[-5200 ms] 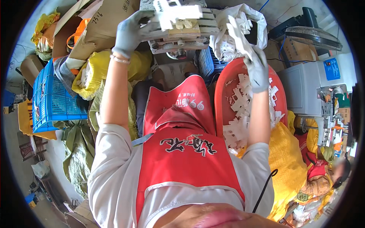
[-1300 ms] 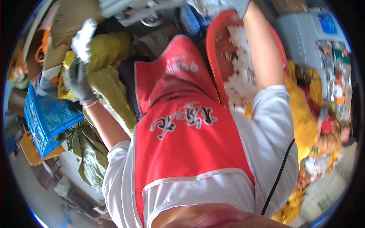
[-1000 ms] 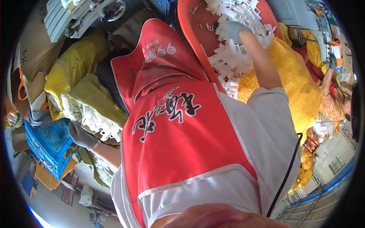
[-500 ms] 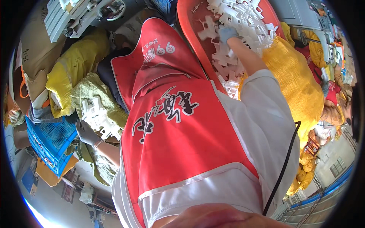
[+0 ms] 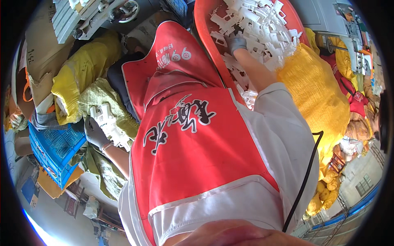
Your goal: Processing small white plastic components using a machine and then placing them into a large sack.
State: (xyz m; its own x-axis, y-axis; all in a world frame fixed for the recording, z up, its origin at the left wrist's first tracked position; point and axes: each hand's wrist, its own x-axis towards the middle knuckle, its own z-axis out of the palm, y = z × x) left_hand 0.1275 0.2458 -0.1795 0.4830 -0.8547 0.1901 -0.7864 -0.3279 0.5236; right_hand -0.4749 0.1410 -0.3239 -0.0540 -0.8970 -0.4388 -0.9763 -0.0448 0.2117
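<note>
2 gloved hands work apart. The left hand (image 5: 96,133) has its fingers wrapped around a white plastic frame piece (image 5: 107,123), holding it over the open olive sack (image 5: 107,102) just beside the blue crate (image 5: 55,149). The right hand (image 5: 237,42) reaches into the red tub (image 5: 205,28), fingers curled among the heap of white plastic pieces (image 5: 262,24) near its left wall; whether it grips any cannot be told.

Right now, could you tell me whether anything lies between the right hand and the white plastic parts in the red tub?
Nothing visible does: the gloved right hand already rests among the white plastic parts heaped in the red tub.
</note>
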